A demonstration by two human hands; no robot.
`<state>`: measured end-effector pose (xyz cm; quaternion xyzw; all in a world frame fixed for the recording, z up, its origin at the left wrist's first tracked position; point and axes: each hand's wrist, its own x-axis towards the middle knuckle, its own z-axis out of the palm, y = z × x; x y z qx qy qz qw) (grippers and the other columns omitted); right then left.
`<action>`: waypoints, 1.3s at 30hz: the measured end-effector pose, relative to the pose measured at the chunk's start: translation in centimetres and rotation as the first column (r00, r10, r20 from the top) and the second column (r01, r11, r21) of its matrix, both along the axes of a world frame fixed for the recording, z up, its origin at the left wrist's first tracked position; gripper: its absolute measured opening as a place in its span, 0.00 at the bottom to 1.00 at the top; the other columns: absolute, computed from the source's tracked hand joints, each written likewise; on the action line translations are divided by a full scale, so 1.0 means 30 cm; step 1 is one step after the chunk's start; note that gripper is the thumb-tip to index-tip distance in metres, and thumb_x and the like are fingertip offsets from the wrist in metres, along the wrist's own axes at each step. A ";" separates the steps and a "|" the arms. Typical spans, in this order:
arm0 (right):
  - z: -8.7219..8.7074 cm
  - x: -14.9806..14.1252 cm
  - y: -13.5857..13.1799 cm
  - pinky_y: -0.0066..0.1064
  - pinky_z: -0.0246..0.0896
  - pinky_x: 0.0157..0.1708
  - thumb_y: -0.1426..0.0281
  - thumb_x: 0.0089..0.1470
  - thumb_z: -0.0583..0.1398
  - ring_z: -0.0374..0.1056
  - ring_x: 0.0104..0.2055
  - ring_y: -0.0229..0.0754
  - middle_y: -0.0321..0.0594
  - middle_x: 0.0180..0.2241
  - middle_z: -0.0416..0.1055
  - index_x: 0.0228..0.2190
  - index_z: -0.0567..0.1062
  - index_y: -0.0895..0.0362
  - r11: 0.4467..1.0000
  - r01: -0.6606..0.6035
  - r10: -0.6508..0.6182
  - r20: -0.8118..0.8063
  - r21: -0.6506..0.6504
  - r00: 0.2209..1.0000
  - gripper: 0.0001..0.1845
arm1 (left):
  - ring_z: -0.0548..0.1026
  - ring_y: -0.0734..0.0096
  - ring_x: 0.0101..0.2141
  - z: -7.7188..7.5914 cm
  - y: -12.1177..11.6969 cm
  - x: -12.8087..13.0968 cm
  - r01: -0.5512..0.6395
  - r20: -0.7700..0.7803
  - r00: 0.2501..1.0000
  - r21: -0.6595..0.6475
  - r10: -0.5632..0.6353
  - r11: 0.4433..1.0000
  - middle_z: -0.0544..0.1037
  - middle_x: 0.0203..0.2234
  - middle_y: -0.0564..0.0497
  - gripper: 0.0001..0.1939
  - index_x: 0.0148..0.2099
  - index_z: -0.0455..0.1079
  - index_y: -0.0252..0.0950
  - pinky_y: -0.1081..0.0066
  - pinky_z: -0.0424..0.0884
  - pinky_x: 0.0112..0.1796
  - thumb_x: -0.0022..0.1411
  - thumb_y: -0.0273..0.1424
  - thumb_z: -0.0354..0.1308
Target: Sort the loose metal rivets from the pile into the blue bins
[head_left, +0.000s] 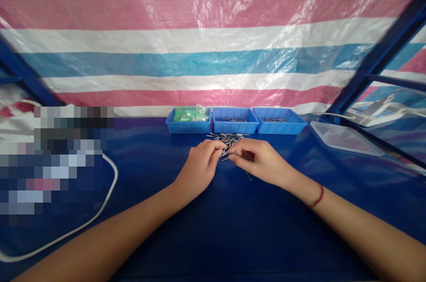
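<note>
A loose pile of thin metal pins (229, 139) lies on the blue table, just beyond and between my hands. My left hand (203, 162) is closed at the pile's near left edge, thumb and forefinger pinched together. Whatever is between those fingertips is too small to make out. Opposite it, my right hand (259, 157) is also closed in a pinch, with a thin metal pin (230, 153) at its fingertips. The two sets of fingertips almost meet. A few pins stick out under my right hand, partly hidden by it.
Behind the pile stand a blue bin (188, 128) with green plastic packets, and two more, a middle bin (234, 128) and a right bin (281, 128), with pins inside. A translucent lid (346, 137) lies right. A white cable (111, 188) curves along the left.
</note>
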<state>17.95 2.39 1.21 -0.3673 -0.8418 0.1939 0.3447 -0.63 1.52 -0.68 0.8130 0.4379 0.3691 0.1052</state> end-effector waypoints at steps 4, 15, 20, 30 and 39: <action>-0.004 -0.006 -0.004 0.26 0.52 0.22 0.67 0.52 0.59 0.56 0.22 0.33 0.34 0.22 0.64 0.29 0.75 0.57 0.996 0.068 -0.075 -0.137 -0.054 0.988 0.07 | 0.73 0.69 0.41 0.003 0.004 0.000 0.058 0.075 0.996 -0.005 -0.057 0.998 0.75 0.38 0.50 0.09 0.43 0.67 0.38 0.67 0.67 0.43 0.66 0.27 0.46; -0.004 -0.014 -0.013 0.25 0.51 0.20 0.68 0.52 0.60 0.54 0.21 0.32 0.33 0.21 0.62 0.30 0.75 0.59 0.996 0.078 -0.087 -0.229 -0.049 0.969 0.06 | 0.73 0.71 0.36 0.013 -0.007 0.009 0.129 0.171 0.977 -0.001 -0.127 0.992 0.74 0.34 0.50 0.06 0.42 0.68 0.36 0.70 0.68 0.40 0.62 0.27 0.53; -0.002 -0.013 -0.020 0.25 0.52 0.21 0.71 0.52 0.59 0.55 0.21 0.31 0.33 0.23 0.63 0.30 0.75 0.58 0.998 0.061 -0.054 -0.210 0.024 0.976 0.04 | 0.73 0.71 0.34 0.009 -0.006 0.011 0.097 0.163 0.982 -0.010 -0.094 0.995 0.74 0.31 0.52 0.02 0.36 0.68 0.36 0.71 0.68 0.38 0.61 0.28 0.54; -0.012 -0.003 0.003 0.25 0.54 0.24 0.72 0.53 0.59 0.58 0.23 0.33 0.35 0.23 0.64 0.29 0.75 0.59 0.997 0.039 -0.030 -0.115 0.073 0.993 0.05 | 0.72 0.73 0.33 0.004 -0.005 0.004 0.041 0.194 0.980 0.015 -0.043 0.999 0.73 0.30 0.53 0.01 0.36 0.67 0.36 0.72 0.67 0.36 0.59 0.27 0.56; -0.013 -0.007 0.003 0.27 0.56 0.26 0.69 0.55 0.58 0.62 0.25 0.35 0.37 0.24 0.69 0.29 0.77 0.58 1.000 0.013 -0.012 -0.055 0.015 0.998 0.09 | 0.72 0.73 0.32 0.009 -0.008 0.004 0.017 0.194 0.981 0.025 -0.022 1.000 0.72 0.30 0.53 0.02 0.35 0.66 0.36 0.72 0.67 0.35 0.59 0.29 0.57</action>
